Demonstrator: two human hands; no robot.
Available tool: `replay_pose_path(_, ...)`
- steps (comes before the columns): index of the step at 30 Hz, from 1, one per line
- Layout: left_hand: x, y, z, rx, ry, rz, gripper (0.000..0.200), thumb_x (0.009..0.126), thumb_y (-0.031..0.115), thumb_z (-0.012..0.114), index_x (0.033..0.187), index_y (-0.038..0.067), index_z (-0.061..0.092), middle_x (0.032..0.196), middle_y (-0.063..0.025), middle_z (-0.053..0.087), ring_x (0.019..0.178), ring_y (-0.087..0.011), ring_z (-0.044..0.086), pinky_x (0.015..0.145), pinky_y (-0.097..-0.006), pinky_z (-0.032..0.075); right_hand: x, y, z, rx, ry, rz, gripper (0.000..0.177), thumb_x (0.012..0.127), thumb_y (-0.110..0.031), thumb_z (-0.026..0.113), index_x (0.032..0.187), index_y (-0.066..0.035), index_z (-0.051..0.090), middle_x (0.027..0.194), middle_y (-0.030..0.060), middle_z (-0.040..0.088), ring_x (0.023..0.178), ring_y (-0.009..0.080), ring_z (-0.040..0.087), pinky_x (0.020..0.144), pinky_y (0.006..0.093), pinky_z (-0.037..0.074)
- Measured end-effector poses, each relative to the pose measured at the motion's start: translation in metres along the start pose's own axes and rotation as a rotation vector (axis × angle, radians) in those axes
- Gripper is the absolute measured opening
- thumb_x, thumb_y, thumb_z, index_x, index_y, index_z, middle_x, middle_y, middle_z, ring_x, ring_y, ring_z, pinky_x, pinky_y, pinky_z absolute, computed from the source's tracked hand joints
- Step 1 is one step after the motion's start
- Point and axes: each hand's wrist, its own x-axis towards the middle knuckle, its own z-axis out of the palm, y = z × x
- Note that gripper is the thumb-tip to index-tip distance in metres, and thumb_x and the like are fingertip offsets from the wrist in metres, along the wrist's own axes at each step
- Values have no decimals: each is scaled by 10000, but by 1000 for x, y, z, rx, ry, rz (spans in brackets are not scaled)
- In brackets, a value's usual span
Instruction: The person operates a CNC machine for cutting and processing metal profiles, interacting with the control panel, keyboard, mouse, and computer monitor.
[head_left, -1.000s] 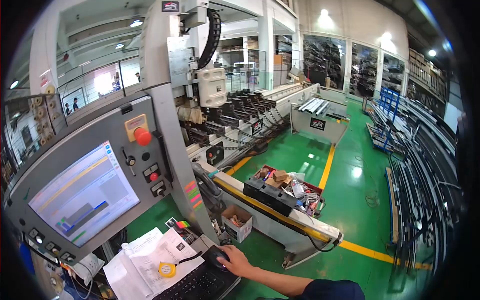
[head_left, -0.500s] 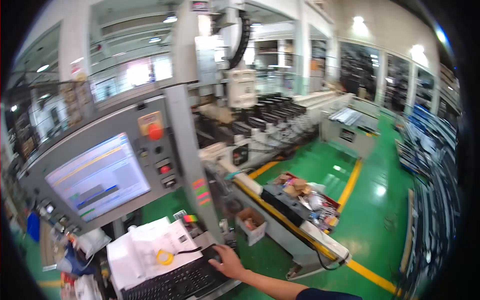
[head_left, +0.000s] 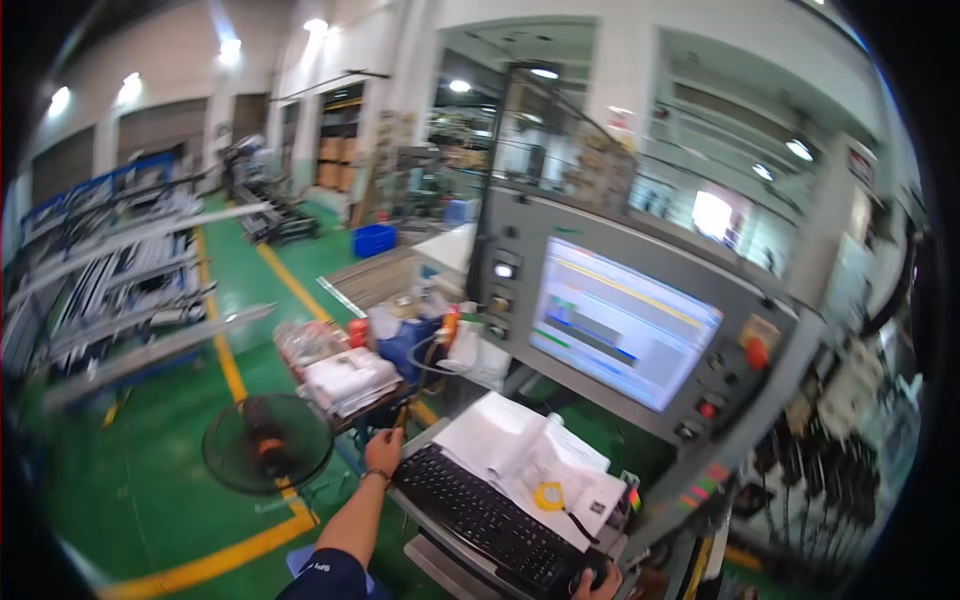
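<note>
Contact is made by the left hand (head_left: 382, 452) with the flat black keyboard (head_left: 480, 515) at its corner; whether anything is grasped cannot be told.

The person wears a dark navy short sleeve (head_left: 325, 578) of plain, matte cloth on the left arm, and it ends above the elbow. Small white letters (head_left: 318, 568) are printed near its hem, too blurred to read in full. Below the sleeve the forearm is bare down to the left hand (head_left: 383, 450), which is bare too. A thin dark band (head_left: 370, 476) circles the wrist just behind that hand. Of the right hand (head_left: 600, 585) only a few bare fingers show at the lower edge of the view.
</note>
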Motion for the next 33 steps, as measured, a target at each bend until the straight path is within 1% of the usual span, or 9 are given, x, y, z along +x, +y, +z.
replay_pose_path(3,-5,12,-7,25,18,-34,486,959,509,638,1086,55,757,1051,-194,760,1017,-371,724,887,-442,551,0,14,10,18,9,-50,622,990,-487,653,1316,43,638,1321,278,613,1218,451,561,1096,516,411)
replay_pose_path(5,-10,24,-14,22,-22,-78,542,961,567,604,1089,63,758,1081,-191,757,1059,-380,708,917,-458,535,2,-1,1,-12,-20,-70,619,992,-485,651,1315,42,639,1322,276,615,1215,454,560,1095,522,409)
replay_pose_path(12,-13,39,-19,61,-51,-96,660,993,646,497,1076,48,762,1057,-214,753,1046,-415,692,931,-472,507,3,-25,-5,-114,7,-23,588,993,-467,654,1294,37,653,1294,257,640,1211,445,563,1091,522,408)
replay_pose_path(15,-13,39,-19,76,-62,-123,659,978,669,500,1044,66,759,1080,-207,747,1069,-417,682,927,-482,511,5,-37,-12,-76,-24,1,586,993,-474,651,1281,36,660,1292,247,645,1215,434,566,1089,517,413)
replay_pose_path(18,-11,37,-17,91,-92,-125,674,985,674,478,1054,65,759,1088,-213,746,1081,-419,679,938,-479,508,6,-40,-14,-67,-5,-12,585,997,-482,644,1270,36,663,1268,238,656,1198,434,577,1090,520,416)
replay_pose_path(21,-11,41,-20,111,-113,-137,684,985,683,467,1100,76,760,1118,-211,745,1110,-417,673,964,-475,501,5,-15,-4,-80,65,-86,594,998,-502,638,1256,32,669,1234,233,669,1170,433,593,1085,520,421)
replay_pose_path(27,-7,33,-14,118,-133,-132,693,980,694,464,1126,83,756,1144,-212,739,1134,-419,665,979,-480,498,6,-7,-2,-79,86,-136,624,996,-535,632,1269,25,669,1244,238,657,1190,417,588,1075,515,435)
replay_pose_path(30,-10,37,-18,123,-131,-140,694,979,696,463,1117,83,757,1142,-214,738,1132,-422,665,979,-480,499,4,-11,-4,-83,55,-46,632,993,-530,640,1282,32,660,1275,242,640,1208,418,579,1078,509,436)
replay_pose_path(33,-10,38,-19,123,-115,-139,695,978,699,465,1106,82,757,1131,-214,740,1127,-422,666,975,-481,501,3,1,0,-55,43,-42,633,991,-522,648,1290,36,654,1296,242,631,1212,421,577,1084,505,433)
